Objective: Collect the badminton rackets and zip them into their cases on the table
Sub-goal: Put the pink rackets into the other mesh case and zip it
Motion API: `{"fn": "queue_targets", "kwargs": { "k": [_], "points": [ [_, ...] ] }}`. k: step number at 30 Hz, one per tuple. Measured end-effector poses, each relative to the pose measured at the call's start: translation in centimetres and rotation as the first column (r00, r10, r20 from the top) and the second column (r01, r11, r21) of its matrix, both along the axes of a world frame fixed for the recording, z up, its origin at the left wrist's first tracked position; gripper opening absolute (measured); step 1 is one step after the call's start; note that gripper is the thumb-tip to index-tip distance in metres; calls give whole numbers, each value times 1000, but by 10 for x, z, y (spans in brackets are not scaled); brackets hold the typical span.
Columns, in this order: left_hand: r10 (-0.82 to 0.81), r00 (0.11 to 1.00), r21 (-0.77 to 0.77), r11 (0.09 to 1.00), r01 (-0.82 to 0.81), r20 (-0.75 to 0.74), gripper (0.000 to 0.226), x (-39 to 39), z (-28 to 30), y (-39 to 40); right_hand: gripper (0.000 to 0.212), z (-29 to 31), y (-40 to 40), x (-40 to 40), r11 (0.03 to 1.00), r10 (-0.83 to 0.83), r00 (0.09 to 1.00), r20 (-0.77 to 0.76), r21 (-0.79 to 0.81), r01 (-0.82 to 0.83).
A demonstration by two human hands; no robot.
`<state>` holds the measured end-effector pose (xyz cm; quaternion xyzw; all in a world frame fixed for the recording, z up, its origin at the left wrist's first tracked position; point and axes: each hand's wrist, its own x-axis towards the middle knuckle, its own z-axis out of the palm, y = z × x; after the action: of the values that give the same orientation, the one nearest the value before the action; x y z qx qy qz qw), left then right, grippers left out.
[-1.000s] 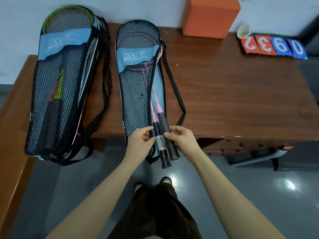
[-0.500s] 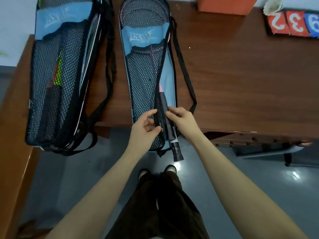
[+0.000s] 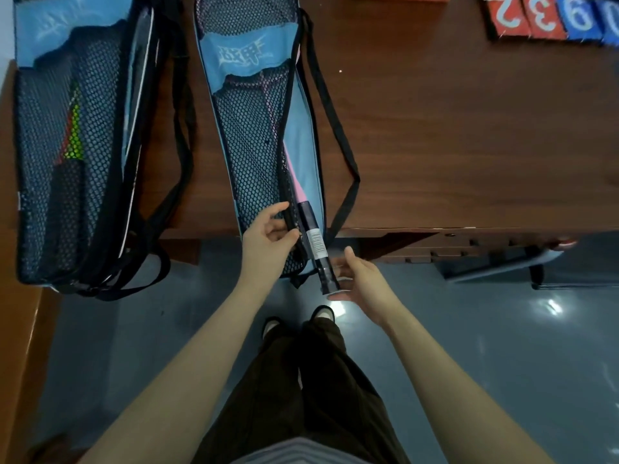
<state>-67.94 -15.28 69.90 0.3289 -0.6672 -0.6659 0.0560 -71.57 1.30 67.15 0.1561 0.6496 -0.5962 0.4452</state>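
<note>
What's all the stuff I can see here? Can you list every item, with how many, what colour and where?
racket cases: two, blue with black mesh; left case and middle case, both overhanging the desk's near edge
pink rackets: number unclear, pink shafts, in the middle case
black handle: one plainly seen, white label, sticking out of the middle case's bottom
racket in the left case: count unclear, green and red, behind the mesh
number cards: four, two red and two blue, desk's far right
desk: one, dark brown wood
floor: grey, glossy
left hand: grips the middle case's black edge
right hand: open, at the handle's end
</note>
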Motion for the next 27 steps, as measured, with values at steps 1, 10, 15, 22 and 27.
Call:
{"fn": "queue_targets", "kwargs": {
  "k": [1, 10, 15, 22, 27],
  "points": [
    [-1, 1000, 11, 1000, 1, 1, 43, 0, 0, 1, 40, 1, 2, -1, 998, -15, 999, 31, -60, 17],
    [-98, 995, -45, 994, 97, -22, 40, 6, 11, -13, 51, 22, 17, 11, 911, -62, 987, -146, -413, -3],
    [-46, 994, 47, 998, 52, -104, 37, -2, 32, -10, 34, 28, -10, 2, 951, -150, 956, -253, -301, 70],
    [34, 983, 249, 968, 13, -182, 36, -19, 52, -10, 31, 31, -20, -9, 990, -60, 938, -342, -138, 13],
    [64, 985, 292, 956, -15, -160, 36, -13, 46, -10, 34, 36, -16, -17, 938, -127, 986, -109, -337, 84]
  ]
}}
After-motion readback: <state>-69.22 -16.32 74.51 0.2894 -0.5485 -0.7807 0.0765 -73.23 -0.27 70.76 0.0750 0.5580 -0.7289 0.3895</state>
